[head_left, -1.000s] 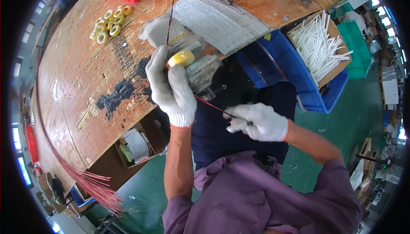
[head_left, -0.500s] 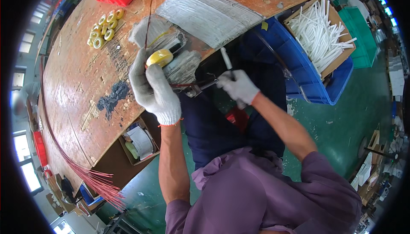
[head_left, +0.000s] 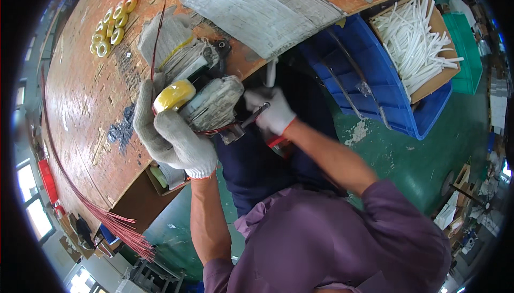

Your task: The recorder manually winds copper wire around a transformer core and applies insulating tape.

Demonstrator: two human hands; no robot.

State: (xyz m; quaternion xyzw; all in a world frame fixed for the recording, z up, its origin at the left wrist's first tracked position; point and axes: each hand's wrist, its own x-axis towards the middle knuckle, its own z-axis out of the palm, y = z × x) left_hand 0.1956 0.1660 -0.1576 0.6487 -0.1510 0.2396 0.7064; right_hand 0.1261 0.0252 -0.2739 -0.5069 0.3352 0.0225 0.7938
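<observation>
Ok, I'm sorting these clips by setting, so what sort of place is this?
Probably a factory workshop: there's a big worn wooden workbench, a long bundle of reddish wires, and a cardboard box full of white strips.

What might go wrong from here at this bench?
The white-gloved right hand is close to the slim grey metal rod and might snag. The thin dark-red wire runs to the white-gloved left hand and could kink. Long white tubes overhang their brown cardboard box and might spill.
</observation>
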